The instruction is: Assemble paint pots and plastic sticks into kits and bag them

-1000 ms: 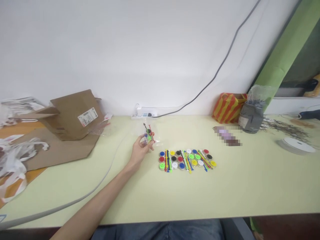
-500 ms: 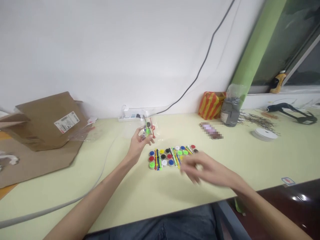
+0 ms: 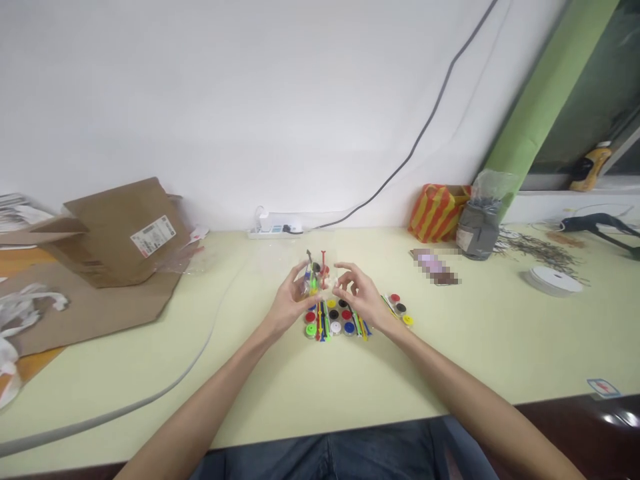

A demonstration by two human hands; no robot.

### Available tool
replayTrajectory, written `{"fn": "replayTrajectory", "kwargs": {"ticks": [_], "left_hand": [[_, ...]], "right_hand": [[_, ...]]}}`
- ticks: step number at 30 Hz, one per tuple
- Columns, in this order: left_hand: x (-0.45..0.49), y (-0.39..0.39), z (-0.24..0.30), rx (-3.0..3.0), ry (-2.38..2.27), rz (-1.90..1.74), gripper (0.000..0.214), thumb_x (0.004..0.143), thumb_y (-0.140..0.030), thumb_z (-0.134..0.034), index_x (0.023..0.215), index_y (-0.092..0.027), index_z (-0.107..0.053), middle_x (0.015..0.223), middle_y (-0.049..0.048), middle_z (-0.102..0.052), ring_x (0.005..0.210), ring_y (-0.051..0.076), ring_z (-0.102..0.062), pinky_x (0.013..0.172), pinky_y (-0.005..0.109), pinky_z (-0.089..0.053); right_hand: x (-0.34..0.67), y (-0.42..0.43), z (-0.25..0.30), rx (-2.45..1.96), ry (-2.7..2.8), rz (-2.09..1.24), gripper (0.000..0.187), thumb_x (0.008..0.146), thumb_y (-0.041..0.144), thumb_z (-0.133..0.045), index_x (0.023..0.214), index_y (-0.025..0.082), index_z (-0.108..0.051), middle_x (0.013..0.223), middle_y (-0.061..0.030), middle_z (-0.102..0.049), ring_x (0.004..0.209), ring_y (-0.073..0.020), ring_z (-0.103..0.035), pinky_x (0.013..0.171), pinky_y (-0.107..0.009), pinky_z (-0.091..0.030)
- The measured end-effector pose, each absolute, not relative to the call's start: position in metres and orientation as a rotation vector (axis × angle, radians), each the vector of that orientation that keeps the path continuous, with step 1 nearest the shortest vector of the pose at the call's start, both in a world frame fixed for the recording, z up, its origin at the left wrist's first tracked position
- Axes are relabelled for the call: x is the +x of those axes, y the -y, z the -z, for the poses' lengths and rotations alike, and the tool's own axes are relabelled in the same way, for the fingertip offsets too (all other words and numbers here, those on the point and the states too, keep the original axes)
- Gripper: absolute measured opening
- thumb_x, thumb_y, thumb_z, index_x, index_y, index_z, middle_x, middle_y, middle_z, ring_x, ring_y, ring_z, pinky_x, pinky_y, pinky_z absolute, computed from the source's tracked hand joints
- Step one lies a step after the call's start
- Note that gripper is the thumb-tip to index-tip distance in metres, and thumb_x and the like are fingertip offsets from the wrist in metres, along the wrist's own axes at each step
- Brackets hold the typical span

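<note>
Packet (image 3: 314,279), clear plastic, in left hand (image 3: 287,305).

Cardboard box (image 3: 120,233): lying at the tabletop's (image 3: 300,387) left.
Power strip (image 3: 273,231): sitting against the wall.
Striped bag (image 3: 436,213): standing right.

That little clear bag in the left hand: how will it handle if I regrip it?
Probably floppy: the bag looks like thin clear film, pinched by the left hand. Likely light, since a pinch alone carries it. The sticks poke out its top, so tilting may spill them.
</note>
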State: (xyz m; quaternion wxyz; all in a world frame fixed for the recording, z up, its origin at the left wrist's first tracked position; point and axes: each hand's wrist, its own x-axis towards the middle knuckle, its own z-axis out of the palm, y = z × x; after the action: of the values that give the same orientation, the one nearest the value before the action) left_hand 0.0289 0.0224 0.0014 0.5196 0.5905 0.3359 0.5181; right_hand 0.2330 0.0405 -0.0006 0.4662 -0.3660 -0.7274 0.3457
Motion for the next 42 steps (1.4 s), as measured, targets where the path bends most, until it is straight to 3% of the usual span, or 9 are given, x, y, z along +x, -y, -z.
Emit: {"fn": "replayTrajectory", "kwargs": {"ticks": [3,9,12,17,25,29,33,39,42], "left_hand": [[0.031,-0.02,-0.004,1.406,-0.77,-1.222,0.087,0.072,-0.034,-0.086,0.146,-0.028,-0.04,0.14,0.0138,-0.058,0.122,0.029,-0.062,0.097,0.038,-0.054],[0.026,-0.02,-0.004,1.469,-0.794,-1.267,0.063,0.078,-0.037,-0.081,0.132,-0.018,-0.057,0.129,0.0152,-0.065,0.117,0.03,-0.063,0.095,0.039,-0.054],[0.028,-0.021,-0.001,1.44,-0.774,-1.244,0.061,0.076,-0.034,-0.083,0.129,-0.018,-0.058,0.123,0.0133,-0.069,0.113,0.029,-0.065,0.094,0.038,-0.055],[0.033,-0.02,-0.001,1.408,-0.735,-1.23,0.066,0.072,-0.034,-0.086,0.129,-0.018,-0.057,0.122,0.0143,-0.07,0.102,0.03,-0.071,0.089,0.04,-0.057],[0.029,-0.022,0.001,1.44,-0.758,-1.226,0.061,0.078,-0.047,-0.079,0.128,-0.02,-0.06,0.129,0.0163,-0.066,0.096,0.029,-0.073,0.078,0.035,-0.06],[0.029,-0.02,-0.004,1.417,-0.782,-1.227,0.067,0.076,-0.042,-0.082,0.133,-0.021,-0.053,0.122,0.0162,-0.069,0.084,0.026,-0.074,0.066,0.031,-0.06],[0.029,-0.018,-0.006,1.442,-0.756,-1.181,0.077,0.073,-0.044,-0.084,0.139,-0.02,-0.052,0.114,0.0155,-0.072,0.082,0.026,-0.074,0.066,0.031,-0.06],[0.028,-0.022,0.003,1.488,-0.884,-1.205,0.052,0.09,-0.058,-0.06,0.122,-0.018,-0.068,0.105,0.0122,-0.073,0.084,0.021,-0.069,0.056,0.022,-0.051],[0.028,-0.025,0.006,1.458,-0.935,-1.286,0.047,0.088,-0.057,-0.063,0.109,-0.016,-0.074,0.092,0.0087,-0.072,0.073,0.016,-0.064,0.056,0.021,-0.048]], "right_hand": [[0.23,-0.034,-0.003,-0.881,1.735,-0.783,0.038,0.088,0.034,-0.065,0.124,0.022,-0.06,0.089,-0.0027,-0.065,0.082,-0.0179,-0.06,0.076,-0.031,-0.045],[0.22,-0.025,-0.011,-0.81,1.701,-0.884,0.044,0.084,0.043,-0.071,0.12,0.02,-0.062,0.086,-0.0019,-0.063,0.083,-0.0179,-0.06,0.078,-0.031,-0.047],[0.22,-0.026,-0.009,-0.818,1.612,-0.932,0.036,0.083,0.05,-0.071,0.1,0.019,-0.066,0.077,-0.0008,-0.061,0.073,-0.0161,-0.057,0.072,-0.03,-0.046],[0.226,-0.03,0.001,-0.763,1.527,-0.96,0.037,0.081,0.052,-0.072,0.073,0.02,-0.056,0.073,0.0001,-0.059,0.07,-0.0151,-0.054,0.067,-0.028,-0.042],[0.236,-0.031,-0.002,-0.821,1.661,-0.725,0.028,0.089,0.046,-0.065,0.083,0.02,-0.072,0.085,-0.0047,-0.07,0.075,-0.0177,-0.056,0.07,-0.031,-0.04],[0.235,-0.029,-0.005,-0.829,1.68,-0.74,0.029,0.093,0.046,-0.06,0.093,0.021,-0.075,0.097,-0.0064,-0.074,0.085,-0.0199,-0.061,0.076,-0.033,-0.043],[0.235,-0.029,-0.007,-0.808,1.637,-0.783,0.029,0.09,0.047,-0.064,0.09,0.019,-0.075,0.092,-0.0064,-0.074,0.084,-0.0205,-0.064,0.077,-0.033,-0.045],[0.234,-0.027,-0.007,-0.811,1.592,-0.846,0.027,0.087,0.044,-0.067,0.083,0.019,-0.076,0.085,-0.0063,-0.075,0.08,-0.0212,-0.065,0.075,-0.034,-0.046],[0.229,-0.025,-0.003,-0.856,1.572,-0.849,0.027,0.086,0.044,-0.067,0.081,0.019,-0.076,0.083,-0.0063,-0.074,0.079,-0.0211,-0.064,0.074,-0.034,-0.045]]}}
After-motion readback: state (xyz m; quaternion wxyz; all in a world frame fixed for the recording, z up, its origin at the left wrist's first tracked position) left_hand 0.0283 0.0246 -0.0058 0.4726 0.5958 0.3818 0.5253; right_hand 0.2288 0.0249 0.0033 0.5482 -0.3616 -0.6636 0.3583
